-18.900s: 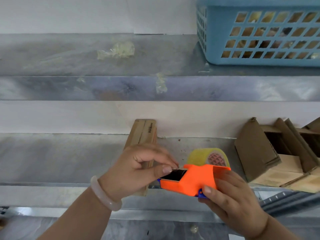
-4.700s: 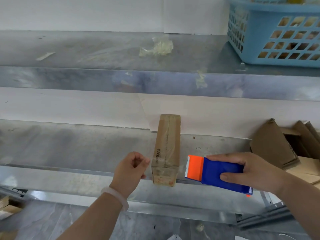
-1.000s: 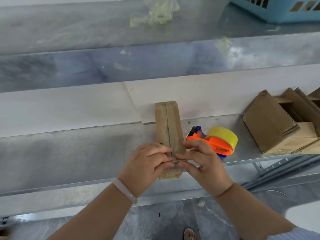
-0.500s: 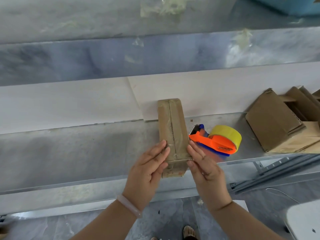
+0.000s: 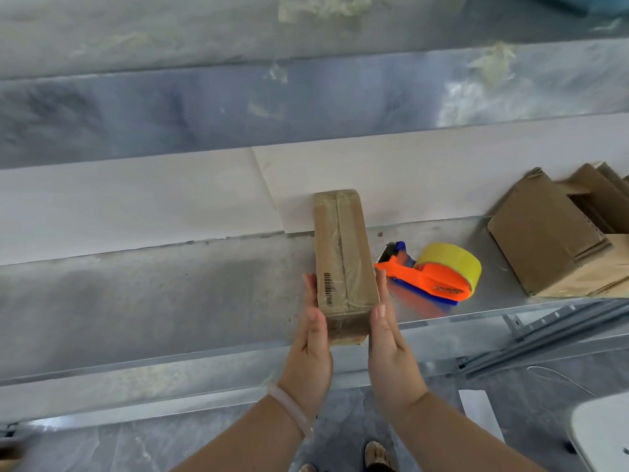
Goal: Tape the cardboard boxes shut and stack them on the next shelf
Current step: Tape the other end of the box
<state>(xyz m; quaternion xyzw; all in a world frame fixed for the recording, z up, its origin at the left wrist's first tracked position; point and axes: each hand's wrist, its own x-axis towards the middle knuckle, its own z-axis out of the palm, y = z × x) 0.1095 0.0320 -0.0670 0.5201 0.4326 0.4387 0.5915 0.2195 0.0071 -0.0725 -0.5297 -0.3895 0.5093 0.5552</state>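
Note:
A narrow taped cardboard box (image 5: 343, 257) with a barcode lies lengthwise on the metal shelf (image 5: 170, 301), its near end at the shelf's front edge. My left hand (image 5: 311, 345) presses flat against its left side with straight fingers. My right hand (image 5: 389, 342) presses flat against its right side in the same way. An orange and blue tape dispenser (image 5: 432, 274) with a yellow roll lies on the shelf just right of the box, untouched.
Several open, untaped cardboard boxes (image 5: 558, 233) lie at the right end of the same shelf. The upper shelf (image 5: 306, 97) runs above, with scraps of used tape (image 5: 323, 5) on it. A white object (image 5: 602, 430) stands at the lower right, below shelf level.
My hands went from pinching tape on the box's top to sliding down both sides; they now lie flat against the near end. The dispenser stays on the shelf.

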